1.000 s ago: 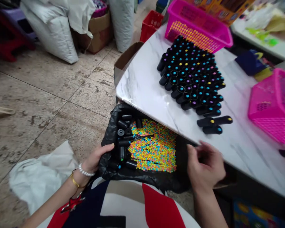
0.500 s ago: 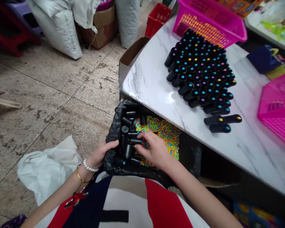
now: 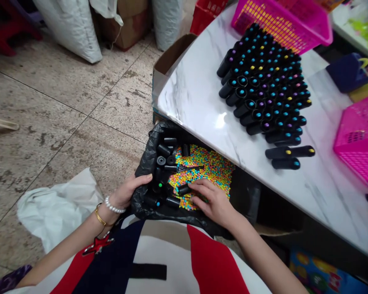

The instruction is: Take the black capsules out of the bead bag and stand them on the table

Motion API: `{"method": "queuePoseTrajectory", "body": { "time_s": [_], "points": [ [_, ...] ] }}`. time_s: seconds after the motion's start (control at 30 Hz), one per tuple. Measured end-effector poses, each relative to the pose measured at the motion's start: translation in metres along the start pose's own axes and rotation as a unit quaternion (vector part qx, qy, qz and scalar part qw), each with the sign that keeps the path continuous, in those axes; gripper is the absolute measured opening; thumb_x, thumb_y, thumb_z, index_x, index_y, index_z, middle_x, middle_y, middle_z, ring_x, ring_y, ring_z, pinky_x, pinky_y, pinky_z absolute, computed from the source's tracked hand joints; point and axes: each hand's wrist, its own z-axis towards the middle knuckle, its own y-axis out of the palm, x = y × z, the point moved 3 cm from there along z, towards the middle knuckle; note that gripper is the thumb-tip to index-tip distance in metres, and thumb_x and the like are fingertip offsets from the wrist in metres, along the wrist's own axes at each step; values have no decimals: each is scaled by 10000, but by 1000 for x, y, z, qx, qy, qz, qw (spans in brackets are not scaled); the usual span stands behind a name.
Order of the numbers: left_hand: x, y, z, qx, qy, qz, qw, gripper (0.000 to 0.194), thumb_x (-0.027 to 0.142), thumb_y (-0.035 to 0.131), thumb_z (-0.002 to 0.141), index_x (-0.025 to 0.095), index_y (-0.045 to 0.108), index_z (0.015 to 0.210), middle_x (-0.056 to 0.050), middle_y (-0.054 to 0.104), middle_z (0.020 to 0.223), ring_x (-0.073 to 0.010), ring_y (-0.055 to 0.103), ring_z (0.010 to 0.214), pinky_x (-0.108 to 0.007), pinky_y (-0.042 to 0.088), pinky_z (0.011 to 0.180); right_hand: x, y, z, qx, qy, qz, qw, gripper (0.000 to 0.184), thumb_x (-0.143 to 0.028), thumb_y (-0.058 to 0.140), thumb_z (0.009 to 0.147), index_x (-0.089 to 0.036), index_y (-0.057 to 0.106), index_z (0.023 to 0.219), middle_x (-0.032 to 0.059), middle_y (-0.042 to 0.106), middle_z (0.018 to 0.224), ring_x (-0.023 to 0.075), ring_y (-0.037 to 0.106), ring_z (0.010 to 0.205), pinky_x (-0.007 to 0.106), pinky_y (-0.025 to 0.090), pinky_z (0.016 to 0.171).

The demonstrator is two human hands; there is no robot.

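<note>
Black tube [image 3: 184,189] on coloured beads [image 3: 213,166] in black-lined bin [image 3: 142,166], just left of fingertips of right hand [image 3: 217,201], the nearer one. Long axis roughly crosswise, one end at fingers. Right grip: touching or clamped, can't tell. Left hand [image 3: 128,189] clamped on bin rim, most fingers hidden.

Left hand [image 3: 127,192]: thumb over black-lined bin [image 3: 142,165] rim, 9 o'clock | right hand [image 3: 214,203]: fingertips at black tube [image 3: 184,189], its 3 o'clock end, amid coloured beads [image 3: 216,171] | marble-look table [image 3: 199,90]: dotted tubes [image 3: 263,87] (mostly blue dots), 1 o'clock
</note>
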Motion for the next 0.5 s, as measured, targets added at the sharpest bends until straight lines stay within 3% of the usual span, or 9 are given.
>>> {"method": "queuePoseTrajectory", "body": {
  "time_s": [0.23,0.33,0.43,0.5],
  "points": [
    [1,2,1,-7,-12,6,1000,340,248,739,714,120,723,1028,-96,769,758,-248,717,646,-310,592,605,-16,18,21,-22,143,-58,988,279,-387,571,892,-239,644,1117,73,621,927,208,619,845,344,512,769],
    [1,2,-1,-9,-4,0,1000,361,246,737,719,132,713,1060,-89,773,785,-242,720,669,-322,594,667,-19,12,25,-4,88,-47,995,199,-236,572,873,-226,651,1054,87,578,1040,200,601,913,331,511,800],
    [0,0,-2,-7,-2,-3,1000,344,245,734,722,123,720,1042,-95,772,780,-247,719,672,-319,593,650,-21,2,25,20,-2,-10,1000,296,-112,508,863,-241,641,1094,102,493,1257,206,544,1102,342,479,912],
    [-1,-2,-2,-5,-3,-3,1000,338,236,727,726,116,720,1042,-102,771,781,-258,719,680,-309,588,601,-18,1,25,49,19,-3,999,339,-172,550,869,-242,587,1199,104,521,1240,211,561,1077,359,484,910]
  ]
}}
